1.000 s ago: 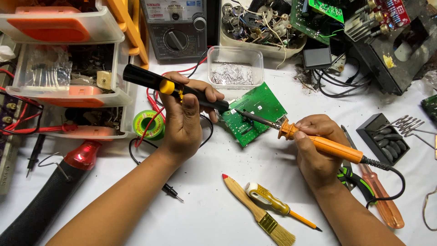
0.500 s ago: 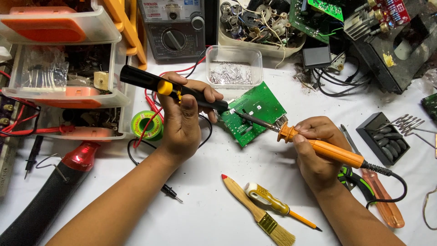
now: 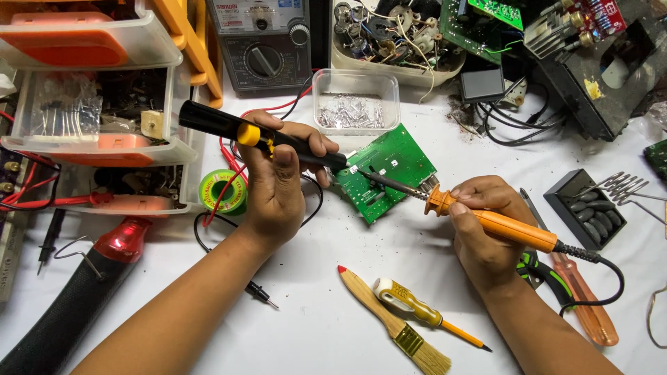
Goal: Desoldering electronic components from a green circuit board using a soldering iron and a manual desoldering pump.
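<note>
My left hand is wrapped tight around a black and yellow solder sucker, its nozzle at the green board just past my fingertips. My right hand pinches the orange soldering iron, tip probably touching the board. A slip could scorch it. Beyond my left fingers, a clear tub holds small metal parts.

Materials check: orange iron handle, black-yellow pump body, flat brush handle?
Soldering iron handle: looks like moulded plastic, smooth orange with a slight sheen. Desoldering pump: probably matte black plastic with a glossy yellow band; a metal body can't be ruled out. Brush handle: pale wood with a red-painted tip, and a brassy metal ferrule.
</note>
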